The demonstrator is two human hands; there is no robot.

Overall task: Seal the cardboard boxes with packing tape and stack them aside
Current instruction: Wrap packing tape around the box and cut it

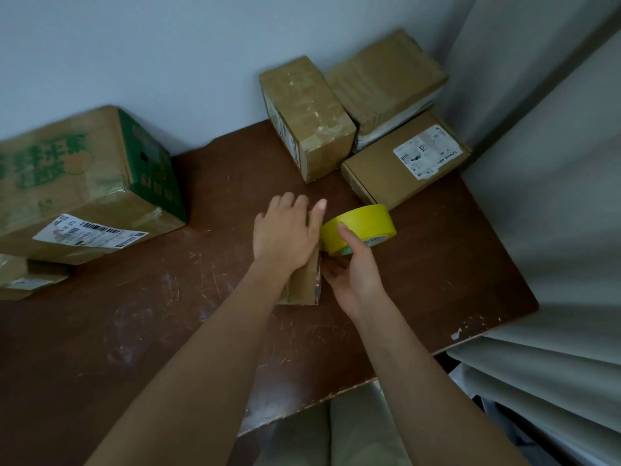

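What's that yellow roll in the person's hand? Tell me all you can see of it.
The tape roll is a bright yellow ring, its inner core printed with small green marks. It is held tilted on edge above the brown table, beside a small cardboard box. The right hand holds it, thumb on its outer band; the left hand presses flat on the box.

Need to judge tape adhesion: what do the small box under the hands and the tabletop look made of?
Small box: plain brown cardboard, matte, with a raw cut edge showing. Tabletop: dark brown wood-look laminate or veneer over board, probably; semi-gloss, scratched, chipped pale along the front edge.
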